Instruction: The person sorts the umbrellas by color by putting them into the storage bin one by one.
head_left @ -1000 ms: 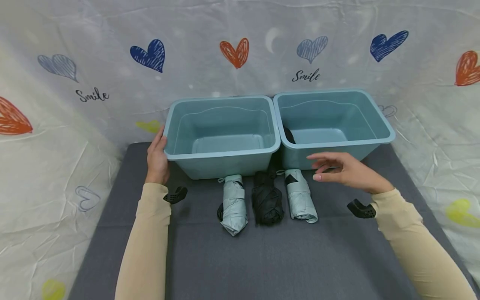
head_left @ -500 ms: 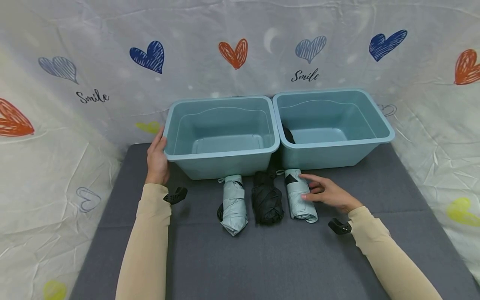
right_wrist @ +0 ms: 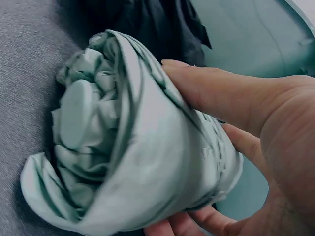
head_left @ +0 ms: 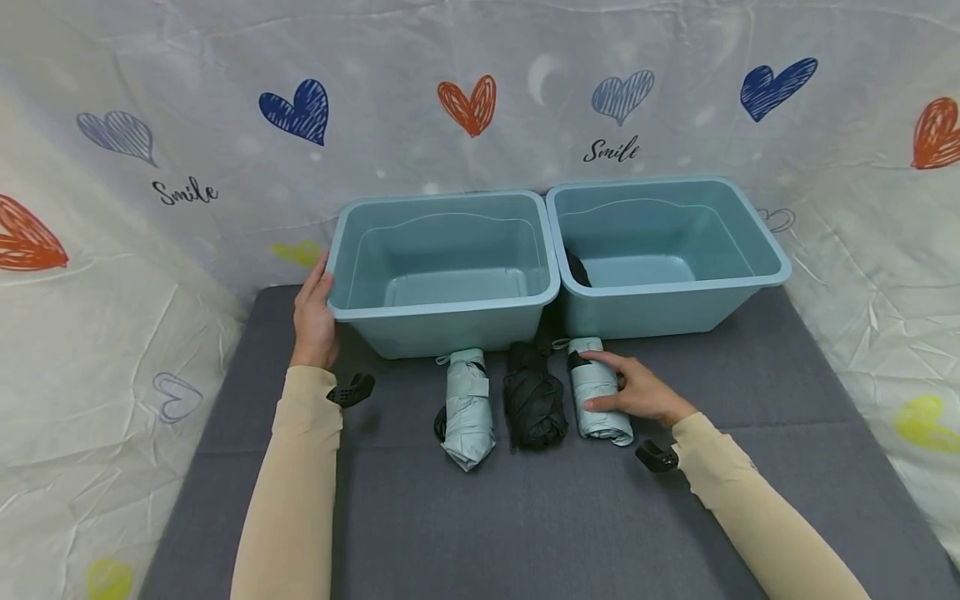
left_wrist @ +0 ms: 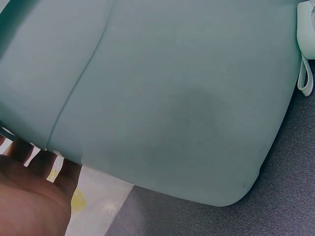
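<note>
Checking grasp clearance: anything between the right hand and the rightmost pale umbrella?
Nothing visible: the right hand grips the rightmost pale umbrella directly. The black umbrella lies to its left, outside the grasp.

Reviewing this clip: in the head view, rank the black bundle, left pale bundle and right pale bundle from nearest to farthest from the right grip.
1. Right pale bundle: right end of the row, held in the right grip.
2. Black bundle: middle of the row.
3. Left pale bundle: left end, in front of the left bin.
</note>
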Demonstrator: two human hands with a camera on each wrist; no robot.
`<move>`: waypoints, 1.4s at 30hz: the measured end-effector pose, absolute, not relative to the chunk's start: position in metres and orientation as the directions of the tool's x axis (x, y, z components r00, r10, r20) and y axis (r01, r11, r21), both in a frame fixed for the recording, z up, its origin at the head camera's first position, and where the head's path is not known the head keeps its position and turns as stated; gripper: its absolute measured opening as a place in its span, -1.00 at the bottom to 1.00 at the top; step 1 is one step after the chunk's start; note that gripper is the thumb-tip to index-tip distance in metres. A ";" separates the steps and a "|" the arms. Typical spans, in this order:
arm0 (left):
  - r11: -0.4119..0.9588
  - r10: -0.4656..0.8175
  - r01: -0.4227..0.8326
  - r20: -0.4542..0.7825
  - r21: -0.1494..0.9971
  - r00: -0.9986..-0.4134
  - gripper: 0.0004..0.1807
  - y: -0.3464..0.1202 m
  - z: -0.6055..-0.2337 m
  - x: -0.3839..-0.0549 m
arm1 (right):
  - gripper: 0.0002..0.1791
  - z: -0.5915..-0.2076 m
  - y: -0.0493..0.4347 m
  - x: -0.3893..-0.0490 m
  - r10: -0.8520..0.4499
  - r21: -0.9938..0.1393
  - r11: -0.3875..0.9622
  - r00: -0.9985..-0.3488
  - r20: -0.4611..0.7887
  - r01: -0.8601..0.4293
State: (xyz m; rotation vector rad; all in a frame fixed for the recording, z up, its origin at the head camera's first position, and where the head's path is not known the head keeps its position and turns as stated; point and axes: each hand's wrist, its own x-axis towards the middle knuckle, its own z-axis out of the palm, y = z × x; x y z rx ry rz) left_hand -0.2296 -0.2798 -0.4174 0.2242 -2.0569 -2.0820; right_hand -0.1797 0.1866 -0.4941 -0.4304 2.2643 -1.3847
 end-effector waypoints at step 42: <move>-0.015 -0.237 0.047 0.043 0.999 -0.971 -0.46 -0.277 -0.414 -0.228 | -0.10 -0.491 0.168 -0.182 -0.448 -0.814 0.577 -0.859 -0.247 -0.067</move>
